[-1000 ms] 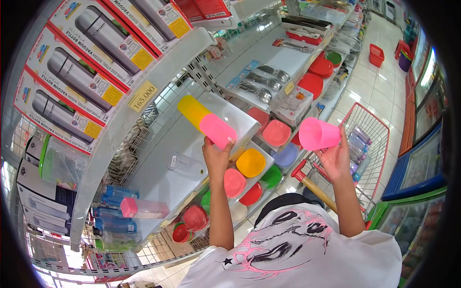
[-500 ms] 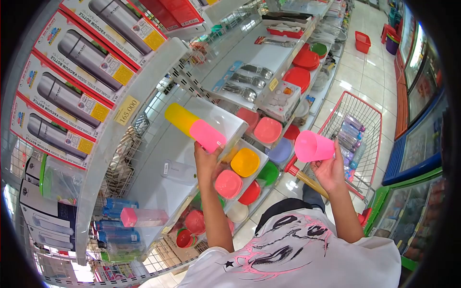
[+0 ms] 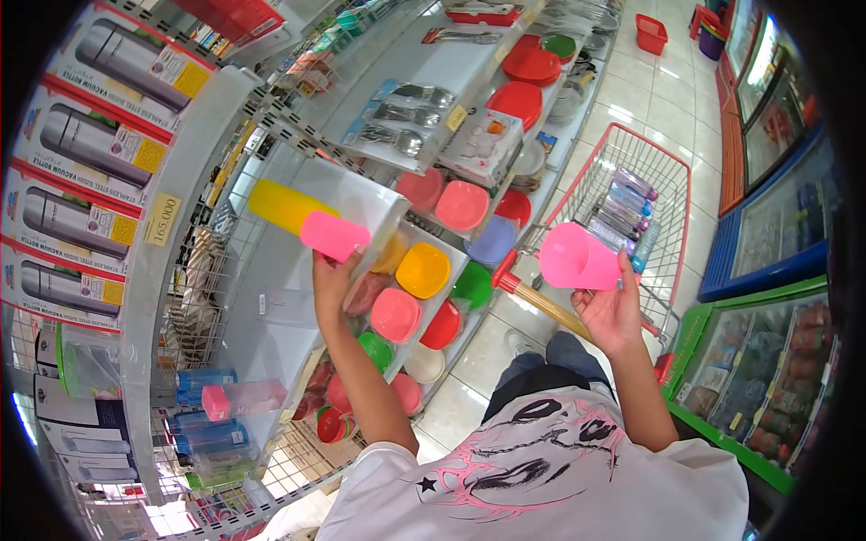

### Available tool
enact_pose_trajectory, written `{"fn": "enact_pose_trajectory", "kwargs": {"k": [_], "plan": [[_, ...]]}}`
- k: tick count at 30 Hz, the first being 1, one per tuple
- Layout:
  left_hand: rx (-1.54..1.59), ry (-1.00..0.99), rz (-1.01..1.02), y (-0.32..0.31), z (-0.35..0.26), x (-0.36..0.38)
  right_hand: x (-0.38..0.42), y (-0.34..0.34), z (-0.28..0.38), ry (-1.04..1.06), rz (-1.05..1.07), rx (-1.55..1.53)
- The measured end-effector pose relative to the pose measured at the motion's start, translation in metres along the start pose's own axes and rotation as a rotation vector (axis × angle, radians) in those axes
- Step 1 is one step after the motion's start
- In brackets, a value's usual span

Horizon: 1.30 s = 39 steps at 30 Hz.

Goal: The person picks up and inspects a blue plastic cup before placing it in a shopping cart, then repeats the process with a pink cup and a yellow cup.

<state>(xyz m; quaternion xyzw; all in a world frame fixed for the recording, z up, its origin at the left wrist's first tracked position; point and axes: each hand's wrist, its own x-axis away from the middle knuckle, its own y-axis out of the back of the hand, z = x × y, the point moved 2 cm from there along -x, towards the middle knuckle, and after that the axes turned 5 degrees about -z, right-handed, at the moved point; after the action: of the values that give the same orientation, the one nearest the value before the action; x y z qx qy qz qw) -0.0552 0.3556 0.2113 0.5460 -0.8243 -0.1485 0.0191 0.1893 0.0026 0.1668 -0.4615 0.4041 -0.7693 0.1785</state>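
Observation:
My left hand (image 3: pixel 331 281) is closed around the near end of a row of nested plastic cups lying on the shelf (image 3: pixel 365 187). A pink cup (image 3: pixel 336 236) forms this end, and yellow cups (image 3: pixel 281 206) extend behind it. Over by the shopping cart, my right hand (image 3: pixel 610 314) grips another pink cup (image 3: pixel 579 258) by its base. That cup is tipped sideways, its wide mouth facing left toward the shelves. A clear plastic container (image 3: pixel 287 307) lies on the shelf to the left of my left hand.
Stacked bowls, including a yellow bowl (image 3: pixel 423 270), fill the lower shelves. A red-framed cart (image 3: pixel 683 212) with bottles (image 3: pixel 627 206) stands at the right, its handle (image 3: pixel 550 305) below my right hand. Boxed vacuum bottles (image 3: pixel 77 221) line the left; a green-edged freezer (image 3: pixel 735 397) stands far right.
The view has shifted, so the shelves and cart appear farther left and higher. Both hands keep their cups; the right cup's mouth turns slightly more toward me.

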Motion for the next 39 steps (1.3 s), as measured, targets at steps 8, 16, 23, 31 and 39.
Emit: {"fn": "enact_pose_trajectory", "kwargs": {"k": [8, 16, 23, 31, 39], "plan": [[-0.738, -0.203, -0.314, -0.057, -0.077, 0.129, 0.040, 0.020, 0.051, 0.117, 0.160, 0.364], [0.454, 0.231, 0.483, -0.242, -0.085, 0.260, 0.074, 0.066, 0.076, 0.306, 0.266, 0.807], [0.412, 0.310, 0.446, -0.250, -0.087, 0.283, 0.089, 0.092, 0.094, 0.129, 0.282, 0.858], [0.494, 0.196, 0.456, -0.252, -0.100, 0.301, 0.097, 0.114, 0.089, 0.067, 0.595, 1.102], [0.174, -0.113, 0.601, -0.254, -0.098, 0.303, 0.081, 0.108, 0.092, 0.133, 0.588, 1.020]]}}
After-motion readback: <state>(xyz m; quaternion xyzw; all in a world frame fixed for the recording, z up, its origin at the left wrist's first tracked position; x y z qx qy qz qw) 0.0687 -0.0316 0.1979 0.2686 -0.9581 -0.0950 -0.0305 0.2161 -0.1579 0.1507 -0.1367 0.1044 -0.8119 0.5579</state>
